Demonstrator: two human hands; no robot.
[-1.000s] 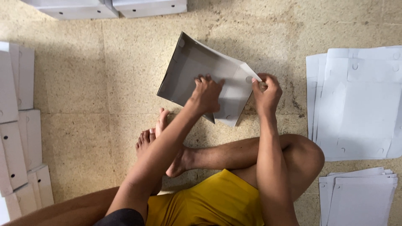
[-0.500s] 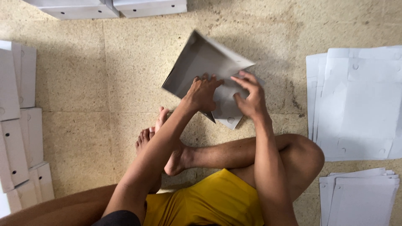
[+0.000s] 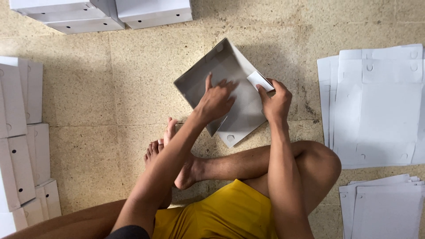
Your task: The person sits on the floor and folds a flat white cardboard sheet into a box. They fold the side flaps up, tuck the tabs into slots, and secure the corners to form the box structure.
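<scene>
Half-folded grey cardboard box (image 3: 223, 79), frame centre | light, bendable | left hand (image 3: 217, 99) flat inside | right hand (image 3: 276, 102) pinching white flap (image 3: 259, 81)

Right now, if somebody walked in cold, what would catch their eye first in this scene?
First the half-folded grey box in the middle of the floor, with the left hand pressed inside it and the right hand pinching a white flap at its edge. Next, the flat white sheets stacked at right. Finished white boxes sit along the top, with more piled at left.
</scene>
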